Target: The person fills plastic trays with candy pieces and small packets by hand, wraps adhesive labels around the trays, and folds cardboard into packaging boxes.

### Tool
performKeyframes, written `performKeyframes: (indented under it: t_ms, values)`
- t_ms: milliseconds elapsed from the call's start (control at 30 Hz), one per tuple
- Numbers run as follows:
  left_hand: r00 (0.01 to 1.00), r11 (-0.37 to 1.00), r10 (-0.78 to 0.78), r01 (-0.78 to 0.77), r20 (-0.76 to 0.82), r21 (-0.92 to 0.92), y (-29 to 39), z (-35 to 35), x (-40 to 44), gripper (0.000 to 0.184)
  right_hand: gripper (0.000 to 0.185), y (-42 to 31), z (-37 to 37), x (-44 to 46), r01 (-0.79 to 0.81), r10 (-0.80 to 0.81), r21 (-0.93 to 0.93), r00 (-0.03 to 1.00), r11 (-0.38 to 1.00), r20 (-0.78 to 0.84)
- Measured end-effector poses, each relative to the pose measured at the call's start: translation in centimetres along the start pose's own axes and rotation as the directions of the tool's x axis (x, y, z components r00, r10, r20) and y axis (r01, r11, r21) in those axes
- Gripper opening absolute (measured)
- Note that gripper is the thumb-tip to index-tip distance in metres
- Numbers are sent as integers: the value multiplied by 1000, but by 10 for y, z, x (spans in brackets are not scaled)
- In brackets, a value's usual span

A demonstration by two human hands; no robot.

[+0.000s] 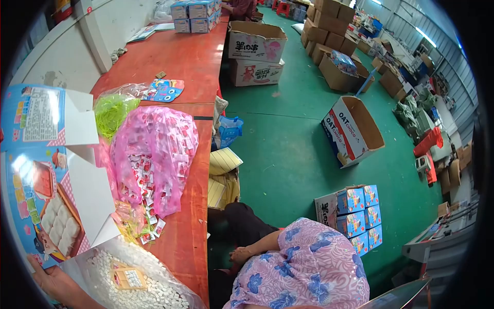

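At the lower left, my left hand [55,282] grips the bottom edge of a blue printed carton [23,188], whose white flaps stand open. Its printed side pictures a wooden tray of white pieces. Just right of this hand lies a clear plastic bag of small white pieces [105,268], with a little wooden tray [128,278] on top. My right hand [240,255] rests low by my dark trousers, beside the table edge. Its fingers look curled, and whatever they hold, if anything, is hidden.
Beyond the carton, a pink bag of small packets [154,154] and a bag of green shreds [114,110] sit on the red table [177,247]. Blue boxes [198,15] stack farther along. On the green floor stand an OAT CHOCO carton [350,131] and more blue boxes [355,219].
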State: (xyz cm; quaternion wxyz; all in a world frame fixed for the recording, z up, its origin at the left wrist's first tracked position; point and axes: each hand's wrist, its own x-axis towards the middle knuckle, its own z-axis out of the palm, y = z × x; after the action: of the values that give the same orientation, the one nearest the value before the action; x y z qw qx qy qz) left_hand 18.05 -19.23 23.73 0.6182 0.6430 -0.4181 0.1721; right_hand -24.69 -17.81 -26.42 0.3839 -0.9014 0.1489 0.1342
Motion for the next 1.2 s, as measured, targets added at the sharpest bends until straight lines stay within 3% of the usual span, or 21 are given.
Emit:
performKeyframes:
  t_ms: [67, 100, 167, 200, 267, 333, 367, 433, 667, 767, 900, 1200]
  values:
    - [999, 999, -34, 34, -14, -19, -3, 6, -13, 36, 25, -4, -1, -1, -117, 119, -24, 989, 993, 83]
    - [991, 983, -127, 120, -43, -137, -4, 13, -18, 36, 24, -7, 2, -1, -172, 175, -39, 976, 984, 126]
    - [994, 994, -99, 97, -54, -46, -1, 26, -30, 37, 24, -11, 1, -1, -211, 212, -26, 958, 977, 195]
    - [1000, 986, 5, -2, -16, 169, 3, 31, -40, 37, 24, -15, 0, -1, -212, 210, -13, 953, 977, 220]
    - [999, 949, 28, -34, 25, 314, -3, 33, -46, 36, 24, -21, -5, -3, -224, 216, 1, 939, 975, 269]
    - [995, 975, -97, 95, -1, 199, -8, 32, -42, 35, 24, -27, -7, -2, -234, 221, 8, 926, 972, 307]
    - [966, 969, -242, 236, -91, -72, -7, 31, -39, 33, 24, -29, -8, -2, -240, 225, 9, 921, 971, 319]
    - [827, 701, -549, 377, -121, -605, 6, 39, -31, 31, 24, -33, -8, -1, -253, 233, 18, 912, 967, 338]
    - [845, 769, -502, 339, -184, -542, -30, 17, -28, 32, 24, -35, -2, -18, -285, 250, 23, 871, 958, 423]
    - [888, 835, -388, 227, -245, -501, -3, 52, -39, 30, 24, -34, -1, -28, -284, 242, 28, 861, 958, 446]
    - [901, 831, -378, 230, -211, -507, -26, 38, -43, 30, 25, -33, -4, -31, -277, 224, 54, 864, 959, 451]
    - [927, 835, -323, 184, -190, -519, 23, 52, -62, 29, 25, -38, -20, -47, -166, 103, 112, 896, 980, 433]
